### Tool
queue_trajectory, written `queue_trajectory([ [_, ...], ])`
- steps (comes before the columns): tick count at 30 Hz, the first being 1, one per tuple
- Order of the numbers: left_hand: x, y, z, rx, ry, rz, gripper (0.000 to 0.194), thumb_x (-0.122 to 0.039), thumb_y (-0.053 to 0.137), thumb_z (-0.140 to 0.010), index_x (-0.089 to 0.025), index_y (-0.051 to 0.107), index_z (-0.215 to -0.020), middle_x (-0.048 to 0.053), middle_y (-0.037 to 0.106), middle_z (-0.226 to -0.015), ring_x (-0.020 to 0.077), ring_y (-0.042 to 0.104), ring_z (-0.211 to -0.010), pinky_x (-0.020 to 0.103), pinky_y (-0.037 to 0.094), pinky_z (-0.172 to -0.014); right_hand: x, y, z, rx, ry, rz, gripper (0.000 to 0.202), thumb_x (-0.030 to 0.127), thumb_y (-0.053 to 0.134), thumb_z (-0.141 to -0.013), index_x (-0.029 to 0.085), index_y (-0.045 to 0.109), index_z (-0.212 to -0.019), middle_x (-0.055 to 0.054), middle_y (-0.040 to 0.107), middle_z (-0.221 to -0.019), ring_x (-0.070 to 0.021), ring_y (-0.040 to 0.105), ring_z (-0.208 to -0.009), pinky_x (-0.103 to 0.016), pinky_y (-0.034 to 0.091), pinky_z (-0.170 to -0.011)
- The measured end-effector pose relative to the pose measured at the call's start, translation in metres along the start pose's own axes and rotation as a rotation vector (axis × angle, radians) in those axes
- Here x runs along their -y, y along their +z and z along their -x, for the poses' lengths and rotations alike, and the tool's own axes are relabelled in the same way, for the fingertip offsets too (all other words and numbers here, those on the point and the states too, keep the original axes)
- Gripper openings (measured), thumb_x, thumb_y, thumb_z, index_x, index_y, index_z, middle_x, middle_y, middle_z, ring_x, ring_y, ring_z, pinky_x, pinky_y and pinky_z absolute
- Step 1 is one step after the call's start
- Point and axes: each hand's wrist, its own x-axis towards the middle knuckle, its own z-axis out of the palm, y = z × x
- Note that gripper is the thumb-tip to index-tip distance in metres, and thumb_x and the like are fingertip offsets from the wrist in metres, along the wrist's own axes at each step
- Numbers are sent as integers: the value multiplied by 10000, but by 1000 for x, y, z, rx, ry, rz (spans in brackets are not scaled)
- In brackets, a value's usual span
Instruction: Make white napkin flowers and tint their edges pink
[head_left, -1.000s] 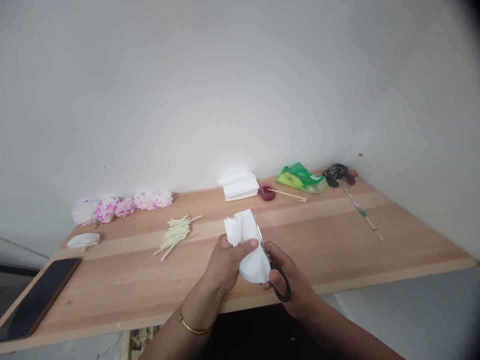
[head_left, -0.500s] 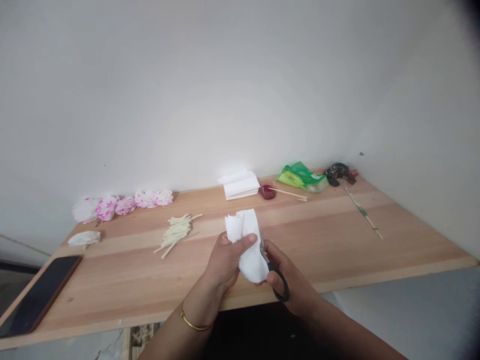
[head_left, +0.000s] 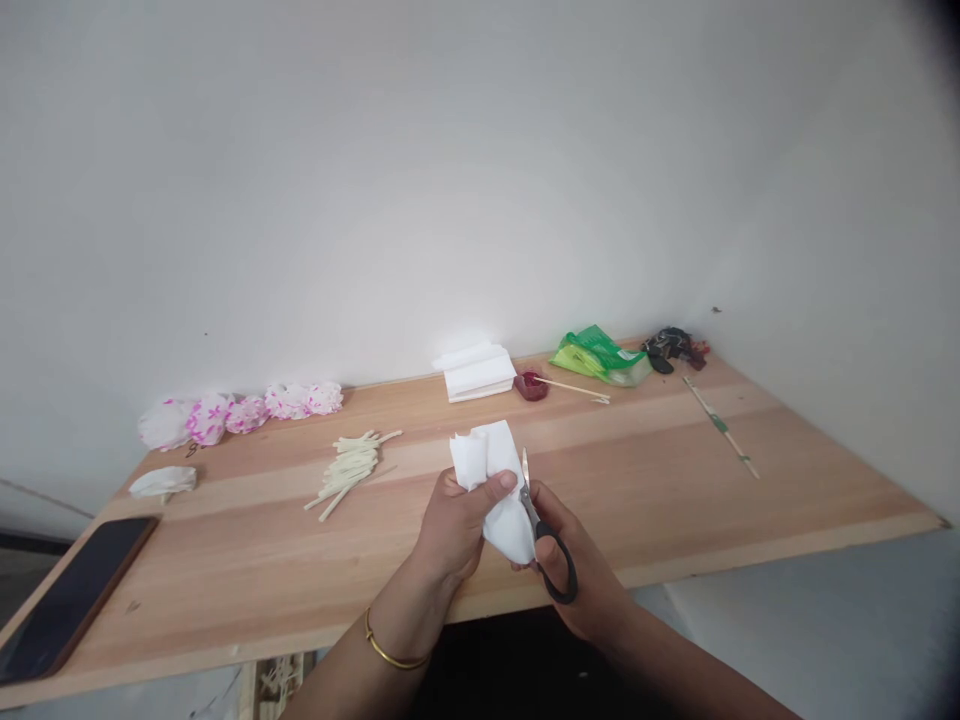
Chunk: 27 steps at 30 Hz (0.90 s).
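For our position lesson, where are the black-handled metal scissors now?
In the head view, the black-handled metal scissors are low, right of centre, in the right hand, at the right edge of the folded white paper in the left hand.

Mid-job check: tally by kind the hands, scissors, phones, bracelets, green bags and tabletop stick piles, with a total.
Hands: 2, left hand holding white paper and right hand
Scissors: 1, in the right hand
Phone: 1
Bracelet: 1
Green bag: 1
Pale stick pile: 1
Total: 7
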Motion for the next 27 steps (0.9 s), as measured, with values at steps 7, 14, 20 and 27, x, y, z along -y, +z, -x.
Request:
queue_trajectory([
  [7,1,-2,-1,48,-3,-17,233,-286,766,-671,-104,632,-726,14,616,-539,133,572,-410,226,478,-360,4,1,1,-10,4,-10,596,756,469,-738,188,484,-919,11,488,-680,-103,413,-574,-229,377,-546],
  [14,3,-6,-2,124,-37,-50,239,-311,735,-700,-106,629,-761,27,619,-526,167,557,-356,266,455,-273,-5,2,3,8,2,-104,656,737,457,-762,196,477,-1132,-58,552,-877,-138,483,-687,-260,437,-623],
  [20,3,-5,-3,121,-8,-13,207,-278,751,-691,-108,638,-719,17,629,-540,137,573,-398,227,468,-355,-2,4,1,-41,-6,-60,599,754,486,-727,191,497,-934,-4,479,-745,-107,411,-601,-224,394,-532],
  [27,2,-20,-4,177,72,49,369,-332,826,-594,-113,697,-862,52,706,-750,140,633,-624,221,495,-576,12,0,-4,-53,-35,9,562,743,550,-695,215,401,-815,31,419,-665,-109,351,-586,-234,313,-524],
])
